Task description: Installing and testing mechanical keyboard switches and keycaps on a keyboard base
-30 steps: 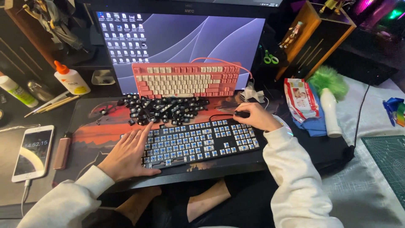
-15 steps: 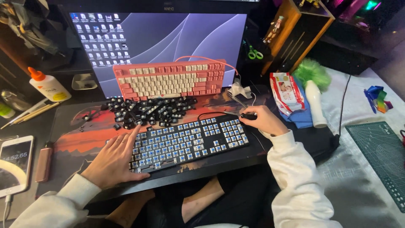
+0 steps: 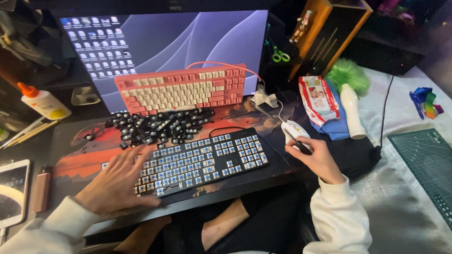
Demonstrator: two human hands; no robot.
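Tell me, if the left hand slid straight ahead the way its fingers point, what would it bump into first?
Most likely the heap of loose black keycaps, just beyond the bare keyboard that the left hand rests on. Depth is hard to judge, but the pink keyboard lies further back.

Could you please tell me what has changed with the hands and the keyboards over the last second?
The right hand moved from the bare keyboard's top-right corner out to the white mouse. The left hand stayed spread on the keyboard's left end. The keycap pile and pink keyboard lie unchanged.
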